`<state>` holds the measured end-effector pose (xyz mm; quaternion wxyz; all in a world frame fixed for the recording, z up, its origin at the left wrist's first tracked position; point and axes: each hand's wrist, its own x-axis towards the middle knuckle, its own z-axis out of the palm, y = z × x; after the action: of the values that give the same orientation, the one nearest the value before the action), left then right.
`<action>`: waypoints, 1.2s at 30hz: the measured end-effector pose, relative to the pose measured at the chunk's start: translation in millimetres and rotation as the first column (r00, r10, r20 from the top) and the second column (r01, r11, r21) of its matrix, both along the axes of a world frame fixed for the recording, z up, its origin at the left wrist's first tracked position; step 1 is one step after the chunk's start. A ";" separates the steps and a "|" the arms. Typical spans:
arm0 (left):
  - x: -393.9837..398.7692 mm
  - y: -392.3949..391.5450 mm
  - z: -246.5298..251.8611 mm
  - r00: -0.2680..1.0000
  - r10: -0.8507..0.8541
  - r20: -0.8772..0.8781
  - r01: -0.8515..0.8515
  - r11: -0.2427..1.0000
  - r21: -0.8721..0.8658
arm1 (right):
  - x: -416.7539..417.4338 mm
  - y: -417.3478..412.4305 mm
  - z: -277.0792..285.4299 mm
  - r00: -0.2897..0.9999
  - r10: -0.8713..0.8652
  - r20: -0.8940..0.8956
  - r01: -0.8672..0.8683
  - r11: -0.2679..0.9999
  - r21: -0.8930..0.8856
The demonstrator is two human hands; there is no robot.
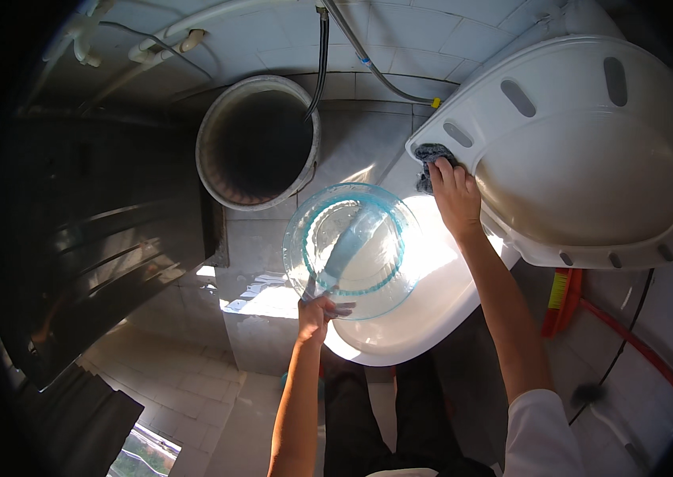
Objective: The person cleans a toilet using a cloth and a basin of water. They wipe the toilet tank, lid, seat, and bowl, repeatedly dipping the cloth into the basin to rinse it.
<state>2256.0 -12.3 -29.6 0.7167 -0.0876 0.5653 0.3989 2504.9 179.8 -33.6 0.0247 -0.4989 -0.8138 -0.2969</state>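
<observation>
My left hand [314, 319] grips the near rim of a clear, blue-tinted plastic basin [351, 250]. That basin is held over a white tub-like vessel [384, 352], whose curved near rim lies in front of my legs. Pinched in my right hand [455, 194] is a dark grey, crumpled cloth or scouring pad [432, 153]. It touches the left edge of a large white moulded piece [581, 143] with grey oval pads or slots along its border. Bright sunlight washes out part of the white vessel.
A round bucket [209, 119] with a dark interior stands at the back, a black hose [321, 65] reaching into it. To the left is a dark glossy panel [115, 238]. A red-and-yellow brush [561, 301] and a dark-headed brush [590, 393] lie at the right.
</observation>
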 end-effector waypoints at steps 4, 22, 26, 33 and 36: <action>-6.9 -9.3 -4.4 0.999 0.003 -0.048 -0.004 1.000 -0.016 | 45.9 -47.9 -7.6 1.000 0.019 -0.001 -0.019 0.997 -0.072; 1.5 -4.2 -3.1 0.999 -0.007 -0.054 0.006 1.000 -0.009 | 48.6 -74.2 -9.2 0.884 -0.302 -0.357 0.169 0.918 -0.360; 1.9 -5.0 -6.1 0.998 0.000 -0.056 -0.001 1.000 -0.028 | 0.3 -64.1 24.6 0.677 -0.388 -0.625 0.068 0.879 -0.472; -7.7 -11.7 -9.0 0.994 -0.064 -0.094 0.063 0.998 -0.014 | -77.0 -98.3 88.0 0.320 -0.472 -0.821 -0.371 0.735 -0.568; -1.7 -4.6 -4.2 0.991 -0.094 -0.097 0.092 0.995 -0.024 | -94.7 -111.2 41.4 0.380 -0.536 -0.754 -0.421 0.625 -0.657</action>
<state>2254.3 -16.9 -33.8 0.7050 -0.0483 0.6070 0.3635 2410.2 68.7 7.8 0.2423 -0.5628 -0.6720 0.4159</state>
